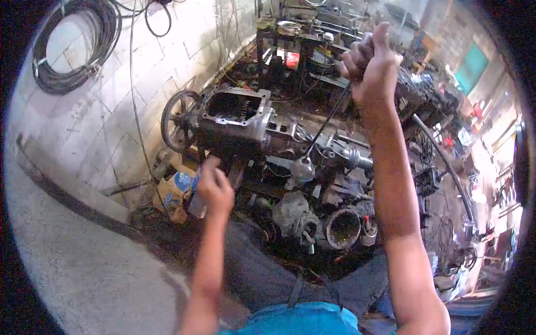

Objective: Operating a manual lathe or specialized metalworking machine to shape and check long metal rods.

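Observation:
My right hand [373,64] is raised at the upper right, its thumb pointing up and its other fingers closed round the top of a long thin dark rod [328,120]. The rod slants down to a rounded grey metal housing [303,169] and looks like a gear lever. Behind them lies a greasy gearbox [234,125], its rectangular top opening uncovered and gear teeth showing inside. A spoked wheel [180,121] stands at its left end. My left hand [215,188] hovers in front of the gearbox, fingers partly curled and smeared by motion; whether it holds anything is unclear.
Several dirty metal castings [296,215] lie near my legs, one with a round open mouth [343,229]. A yellowish bag [174,192] sits by the wall. Coiled black hose [78,47] hangs on the wall. A cluttered workbench [290,30] stands at the back.

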`<state>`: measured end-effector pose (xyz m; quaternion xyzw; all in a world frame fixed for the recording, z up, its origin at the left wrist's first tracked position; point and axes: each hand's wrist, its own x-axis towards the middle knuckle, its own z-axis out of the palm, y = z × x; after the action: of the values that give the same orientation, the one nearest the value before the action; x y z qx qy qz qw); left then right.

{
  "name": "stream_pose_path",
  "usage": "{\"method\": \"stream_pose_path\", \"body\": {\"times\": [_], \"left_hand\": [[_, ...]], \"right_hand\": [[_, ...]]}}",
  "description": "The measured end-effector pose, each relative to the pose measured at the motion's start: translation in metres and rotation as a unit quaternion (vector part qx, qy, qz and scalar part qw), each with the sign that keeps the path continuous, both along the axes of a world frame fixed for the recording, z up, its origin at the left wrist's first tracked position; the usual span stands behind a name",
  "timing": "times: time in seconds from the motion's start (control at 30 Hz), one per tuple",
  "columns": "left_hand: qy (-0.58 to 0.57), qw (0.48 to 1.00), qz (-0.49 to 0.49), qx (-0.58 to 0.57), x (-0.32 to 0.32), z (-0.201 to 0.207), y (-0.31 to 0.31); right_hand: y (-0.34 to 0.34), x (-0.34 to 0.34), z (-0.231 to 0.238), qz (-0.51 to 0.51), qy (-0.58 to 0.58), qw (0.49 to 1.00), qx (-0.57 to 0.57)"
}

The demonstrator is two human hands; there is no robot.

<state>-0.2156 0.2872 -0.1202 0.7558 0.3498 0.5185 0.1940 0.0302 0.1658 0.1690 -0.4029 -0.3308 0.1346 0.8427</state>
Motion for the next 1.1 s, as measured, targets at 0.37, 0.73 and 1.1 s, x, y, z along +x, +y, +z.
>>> {"method": "stream_pose_path", "body": {"times": [0.37,0.73,1.1], "left_hand": [[0.275,0.936,-0.216,-0.044,0.038,-0.060,-0.208],[0.253,0.954,-0.142,0.071,0.062,-0.087,-0.217],[0.348,0.924,-0.146,0.058,0.062,-0.063,-0.231]], "right_hand": [[-0.027,0.005,-0.079,-0.048,-0.077,0.993,-0.069],[-0.195,0.049,-0.190,-0.147,-0.440,0.834,-0.299],[-0.558,0.243,-0.196,-0.605,-0.380,0.410,-0.567]]}}
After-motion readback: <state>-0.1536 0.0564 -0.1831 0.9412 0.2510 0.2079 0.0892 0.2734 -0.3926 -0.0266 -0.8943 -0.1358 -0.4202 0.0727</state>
